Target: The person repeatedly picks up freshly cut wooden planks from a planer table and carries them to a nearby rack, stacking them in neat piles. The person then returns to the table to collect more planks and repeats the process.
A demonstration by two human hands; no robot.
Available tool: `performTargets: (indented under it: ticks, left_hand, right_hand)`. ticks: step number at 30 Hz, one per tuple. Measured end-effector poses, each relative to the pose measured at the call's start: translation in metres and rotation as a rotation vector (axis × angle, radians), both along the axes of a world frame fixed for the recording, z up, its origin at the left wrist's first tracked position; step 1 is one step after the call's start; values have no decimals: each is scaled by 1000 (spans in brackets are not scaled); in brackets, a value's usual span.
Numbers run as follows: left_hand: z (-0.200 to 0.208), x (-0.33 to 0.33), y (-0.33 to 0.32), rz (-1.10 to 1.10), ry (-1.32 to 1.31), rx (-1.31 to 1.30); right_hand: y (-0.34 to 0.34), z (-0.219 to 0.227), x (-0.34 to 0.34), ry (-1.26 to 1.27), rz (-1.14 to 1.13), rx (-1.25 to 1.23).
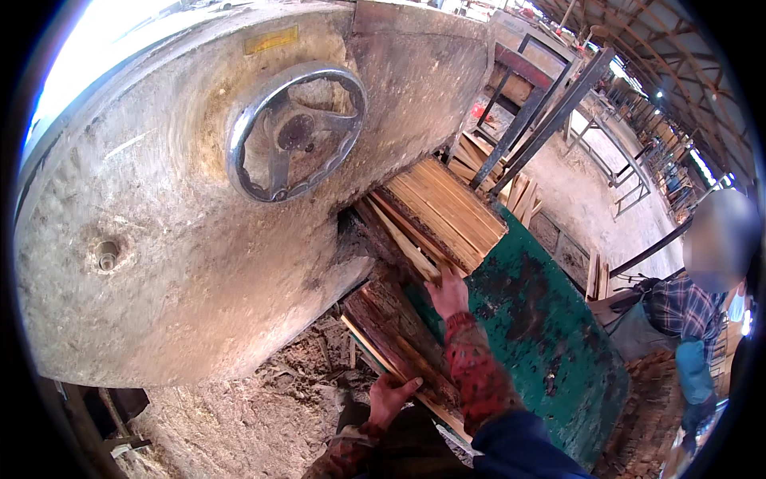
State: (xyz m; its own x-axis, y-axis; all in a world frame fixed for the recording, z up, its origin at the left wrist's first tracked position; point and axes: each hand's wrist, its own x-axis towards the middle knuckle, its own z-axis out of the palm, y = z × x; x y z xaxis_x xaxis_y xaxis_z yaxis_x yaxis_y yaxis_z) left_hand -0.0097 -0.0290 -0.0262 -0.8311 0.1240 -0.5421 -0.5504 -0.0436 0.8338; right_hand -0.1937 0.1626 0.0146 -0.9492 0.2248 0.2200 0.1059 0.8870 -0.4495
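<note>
On the green table (550, 335) beside the dusty saw housing (183, 239) lies a bundle of wood strips (435, 211); right hand (448, 294) presses flat, fingers spread, on the strips; left hand (389, 397) curls around the near end of a dark slab (395, 335); a handwheel (297, 132) sits above; another person (690, 319) stands at right.

Sawmill shed, open-sided. Evidence: large dust-caked bandsaw housing (183, 207) with handwheel (296, 132); green saw table (542, 319); stacked cut slats (447, 209); sawdust on the ground (263, 415); steel frames (542, 120); corrugated roof (678, 72).
</note>
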Motion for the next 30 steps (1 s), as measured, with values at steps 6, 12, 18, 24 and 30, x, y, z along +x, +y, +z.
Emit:
performTargets:
  ticks: [6, 12, 18, 24, 30]
  left_hand:
    - [-3, 4, 5, 22, 46, -22]
    - [-18, 6, 2, 21, 24, -101]
    - [13, 1, 3, 36, -35, -31]
    - [0, 7, 10, 116, 46, 53]
    - [-2, 8, 11, 114, 24, 62]
  right_hand:
    - [-9, 2, -35, -245, 47, 146]
    - [0, -2, -9, -312, 50, 79]
    - [-11, -1, 6, -314, 56, 182]
    - [23, -6, 24, -437, 77, 64]
    - [79, 2, 108, -363, 81, -111]
